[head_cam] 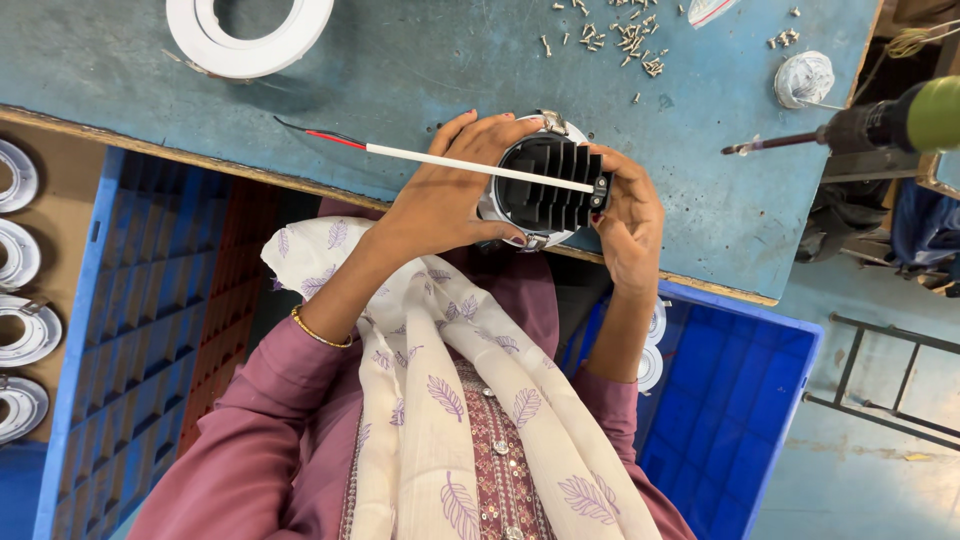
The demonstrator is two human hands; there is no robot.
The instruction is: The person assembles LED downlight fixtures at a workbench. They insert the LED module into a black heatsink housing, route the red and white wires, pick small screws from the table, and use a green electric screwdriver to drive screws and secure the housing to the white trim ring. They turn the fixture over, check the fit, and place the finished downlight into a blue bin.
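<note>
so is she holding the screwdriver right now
No: both hands, left hand and right hand, grip the finned black lamp housing, while the screwdriver lies apart on the table.

Even, fairly bright daylight is falling on the blue workbench (420,70), casting only soft shadows under the white ring (250,30) and the hands. The centre is showing sharp; the power screwdriver (850,125) at the right edge is looking slightly blurred and stretched.
</note>
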